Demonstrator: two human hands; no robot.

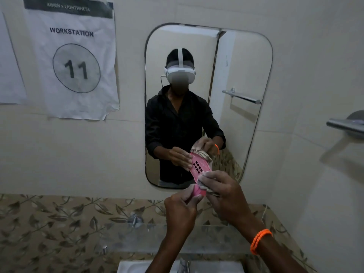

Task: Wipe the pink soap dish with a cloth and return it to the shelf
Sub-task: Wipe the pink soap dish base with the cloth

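Observation:
I hold the pink soap dish (199, 191) upright in front of the mirror, above the glass shelf. My left hand (181, 208) grips its lower edge from the left. My right hand (222, 194), with an orange bracelet on the wrist, presses a striped cloth (204, 186) against the dish's right side. Most of the dish is hidden behind my hands. Its perforated face shows only as a reflection in the mirror (246, 75).
A glass shelf (137, 236) on metal pegs runs below my hands, over a leaf-patterned tile band. A white sink (134, 267) and tap (184, 265) sit at the bottom edge. A metal towel bar (344, 125) juts from the right wall. A "WORKSTATION 11" paper (74, 62) hangs on the left.

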